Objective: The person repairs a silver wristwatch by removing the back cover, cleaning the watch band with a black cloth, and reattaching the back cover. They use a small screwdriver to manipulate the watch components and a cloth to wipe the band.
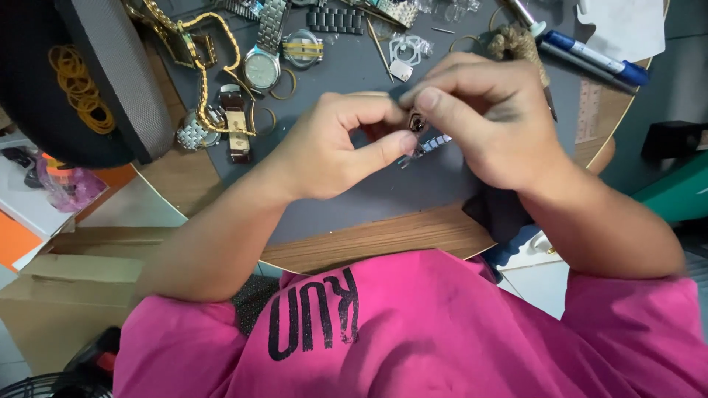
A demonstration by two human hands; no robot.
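Both of my hands meet over the grey mat [369, 199] on a round wooden table [383, 239]. My left hand [335, 144] pinches a small silver metal watch band piece [428, 142] between thumb and forefinger. My right hand [483, 118] grips the same piece from above, fingertips closed on its dark end. Most of the piece is hidden by my fingers.
Several watches lie at the back of the mat, among them a silver-dial watch [262, 68] and a gold chain band [203, 66]. A blue marker [597, 57] lies at the right. A dark bowl with rubber bands [77, 88] sits at the left. Cardboard boxes [66, 287] stand below the table.
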